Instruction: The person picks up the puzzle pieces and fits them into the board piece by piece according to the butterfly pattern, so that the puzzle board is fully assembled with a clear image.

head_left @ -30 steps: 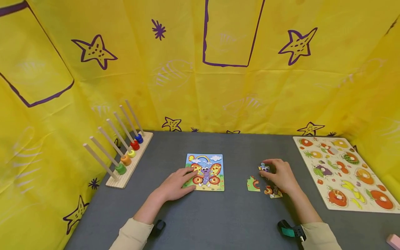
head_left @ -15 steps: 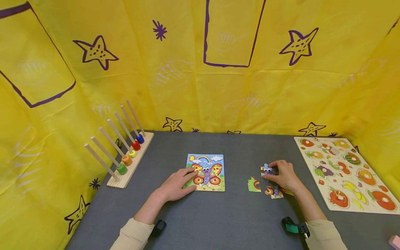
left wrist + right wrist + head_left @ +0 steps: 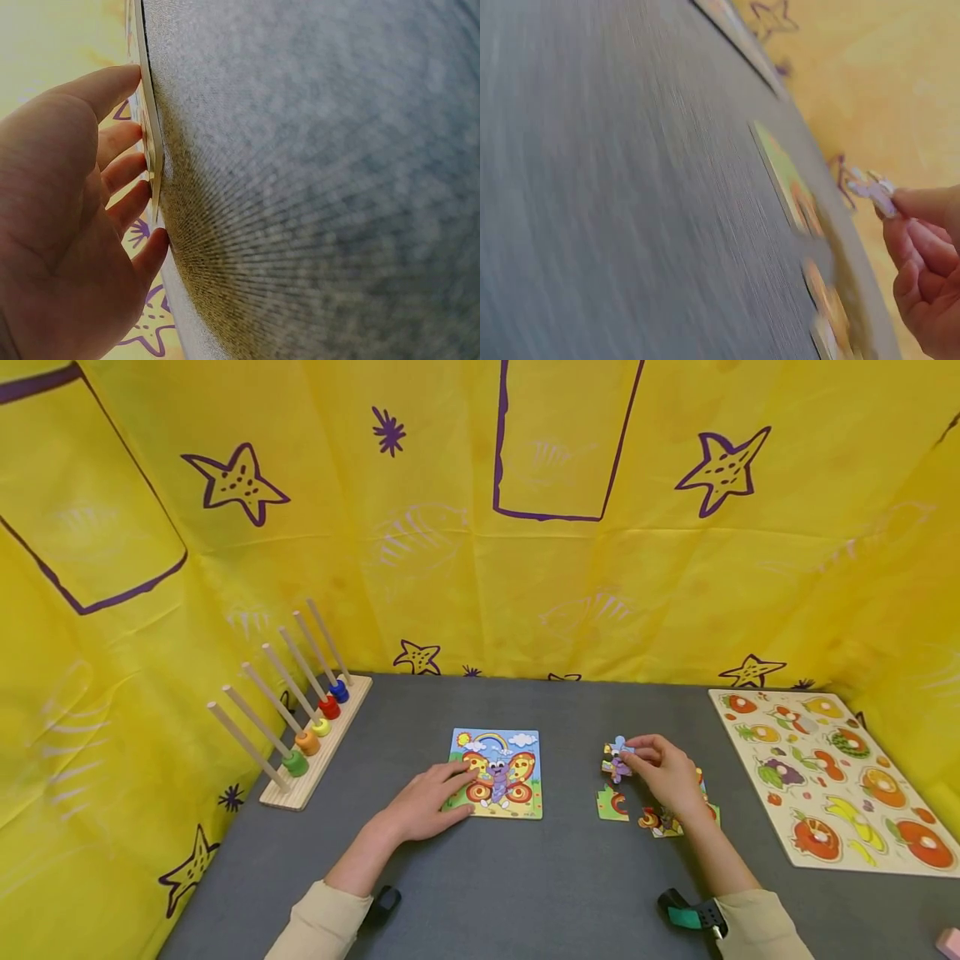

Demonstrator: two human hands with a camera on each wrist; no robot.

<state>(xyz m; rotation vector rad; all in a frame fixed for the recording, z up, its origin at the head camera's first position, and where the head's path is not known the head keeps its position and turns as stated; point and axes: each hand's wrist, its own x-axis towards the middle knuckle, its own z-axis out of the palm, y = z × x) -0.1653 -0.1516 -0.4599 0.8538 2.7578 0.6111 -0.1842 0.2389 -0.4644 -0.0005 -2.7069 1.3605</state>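
Note:
My left hand point(image 3: 422, 803) lies on the left side of a square butterfly picture board point(image 3: 517, 792), fingers over its edge and thumb by its lower left corner. In the left wrist view, the fingertips touch the board's edge. To the right, my right hand point(image 3: 670, 778) pinches a purple and blue jigsaw piece point(image 3: 618, 763) between thumb and fingers. The right wrist view shows this piece raised above the table. Just below it lies a green corner jigsaw piece point(image 3: 611, 806). Other jigsaw pieces point(image 3: 654, 823) lie under and beside the right wrist, partly hidden.
A wooden peg stand point(image 3: 341, 717) with coloured rings is at the left. At the right lies a large fruit puzzle board point(image 3: 832, 777). A pink block point(image 3: 949, 942) shows at the lower right edge. Yellow cloth point(image 3: 465, 593) hangs behind the grey table point(image 3: 525, 885).
The right hand, earlier at the purple and blue jigsaw piece among the others, has moved left with the piece pinched and raised. The left hand stays on the picture board.

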